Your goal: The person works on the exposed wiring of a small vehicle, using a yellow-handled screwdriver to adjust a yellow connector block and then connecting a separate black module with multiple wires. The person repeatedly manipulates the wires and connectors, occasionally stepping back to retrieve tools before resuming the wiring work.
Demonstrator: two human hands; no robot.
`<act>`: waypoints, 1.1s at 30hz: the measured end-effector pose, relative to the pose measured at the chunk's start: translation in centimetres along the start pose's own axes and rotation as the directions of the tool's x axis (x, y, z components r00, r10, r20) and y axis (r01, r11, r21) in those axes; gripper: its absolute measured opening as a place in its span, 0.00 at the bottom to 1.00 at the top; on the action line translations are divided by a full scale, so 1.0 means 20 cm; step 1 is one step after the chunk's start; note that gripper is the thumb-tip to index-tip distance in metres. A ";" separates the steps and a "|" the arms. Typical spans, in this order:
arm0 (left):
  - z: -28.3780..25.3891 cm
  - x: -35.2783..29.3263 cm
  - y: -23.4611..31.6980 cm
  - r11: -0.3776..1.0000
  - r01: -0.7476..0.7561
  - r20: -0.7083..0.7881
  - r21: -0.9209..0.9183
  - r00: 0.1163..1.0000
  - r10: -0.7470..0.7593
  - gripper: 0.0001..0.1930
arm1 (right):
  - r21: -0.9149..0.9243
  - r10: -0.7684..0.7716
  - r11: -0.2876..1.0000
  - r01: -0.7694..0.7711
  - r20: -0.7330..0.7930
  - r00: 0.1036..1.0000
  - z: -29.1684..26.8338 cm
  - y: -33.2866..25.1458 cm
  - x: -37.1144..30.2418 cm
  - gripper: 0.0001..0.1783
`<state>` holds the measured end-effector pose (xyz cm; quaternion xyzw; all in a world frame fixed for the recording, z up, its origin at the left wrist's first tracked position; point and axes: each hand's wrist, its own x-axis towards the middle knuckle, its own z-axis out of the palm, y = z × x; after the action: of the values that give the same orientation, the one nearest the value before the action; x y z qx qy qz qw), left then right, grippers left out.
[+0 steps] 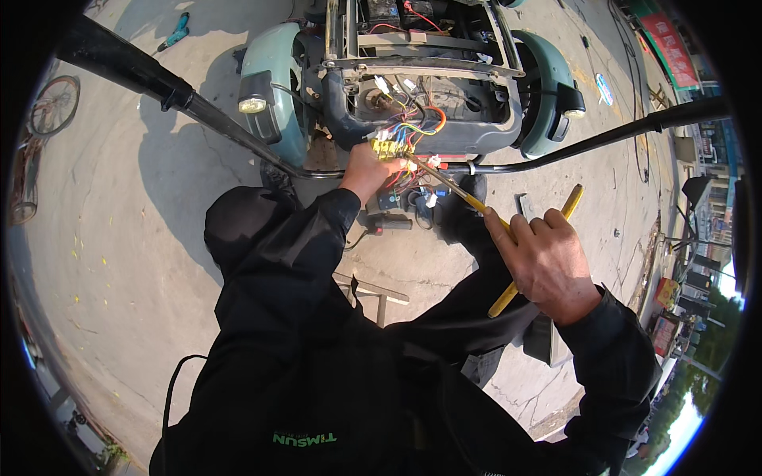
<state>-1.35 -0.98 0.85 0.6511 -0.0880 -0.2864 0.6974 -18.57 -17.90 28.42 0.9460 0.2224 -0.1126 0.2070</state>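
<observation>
My left hand (pixel 368 172) is closed around a yellow connector block (pixel 388 149), from which a tangle of coloured wires (pixel 419 129) spreads up and below. My right hand (pixel 548 262) grips a yellow T-handled screwdriver (pixel 452 186) with a slim metal shaft. The shaft points up and left, and its tip reaches the right side of the block among the wires; exact contact is too small to tell. Yellow bar ends stick out above and below my right fist, while the joint of bar and shaft is hidden by the hand.
Ahead stands a stripped vehicle frame (pixel 421 63) with green fenders (pixel 274 59) and lamps. A black bent bar (pixel 238 143) crosses in front of it. Loose parts (pixel 393 224) lie on the concrete (pixel 171 262) between my legs. A green power drill (pixel 175 32) lies far left.
</observation>
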 end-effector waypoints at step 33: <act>-0.07 -0.05 0.01 0.828 0.229 0.225 -0.512 0.966 -0.128 0.20 | 0.790 0.953 -0.060 -0.610 0.227 0.201 1.74 -0.94 -0.92 0.23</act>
<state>-1.36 0.79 1.17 0.4080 -0.0063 -0.4214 0.8099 -47.73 -24.86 -3.24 0.8607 -0.4241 0.1527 -0.2365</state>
